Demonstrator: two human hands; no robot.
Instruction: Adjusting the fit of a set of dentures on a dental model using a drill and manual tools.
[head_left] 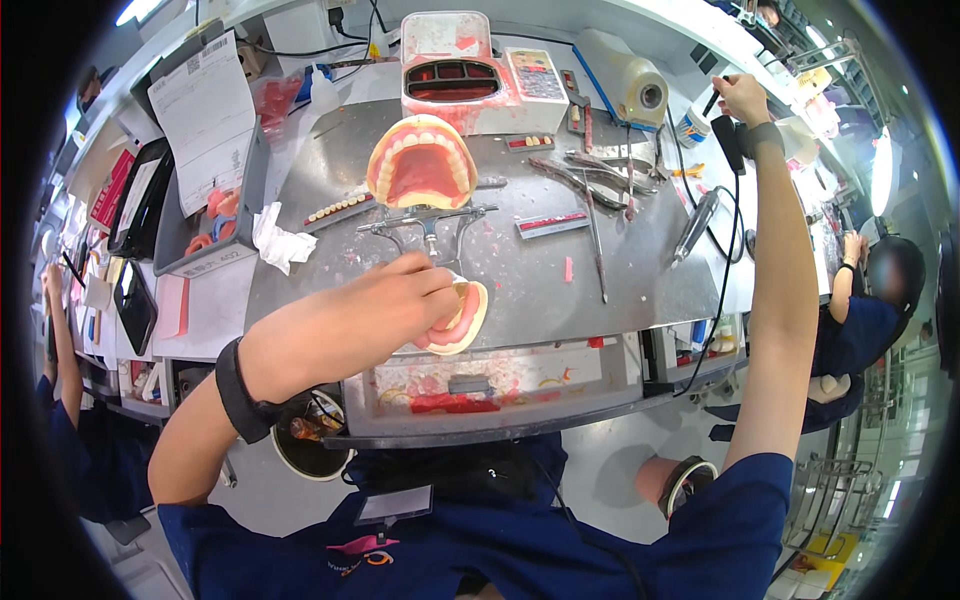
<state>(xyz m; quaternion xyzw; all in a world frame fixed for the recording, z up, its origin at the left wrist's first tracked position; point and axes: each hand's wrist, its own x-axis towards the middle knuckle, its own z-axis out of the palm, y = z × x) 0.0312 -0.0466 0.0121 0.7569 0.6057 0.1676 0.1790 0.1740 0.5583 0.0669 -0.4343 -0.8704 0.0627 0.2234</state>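
My left hand (400,300) is closed around the lower part of an opened dental articulator (430,228). Beside its fingers shows the lower denture model (462,325), with pink gum on a yellowish base; the hand hides part of it. Tilted up at the far end is the upper denture model (420,165), with a row of teeth and a pink palate. My right hand (742,100) is raised at the far right, pinching a thin black stick-like tool (712,103). Its tip is near a white tub with blue markings (692,130).
Pliers (600,178), a long thin metal tool (596,245), a rotary handpiece (697,228) and a tooth strip (340,208) lie on the metal worktop (640,290). A stained drawer (600,385) stands open below. A grey bin with papers (205,240) is left; co-workers sit at both sides.
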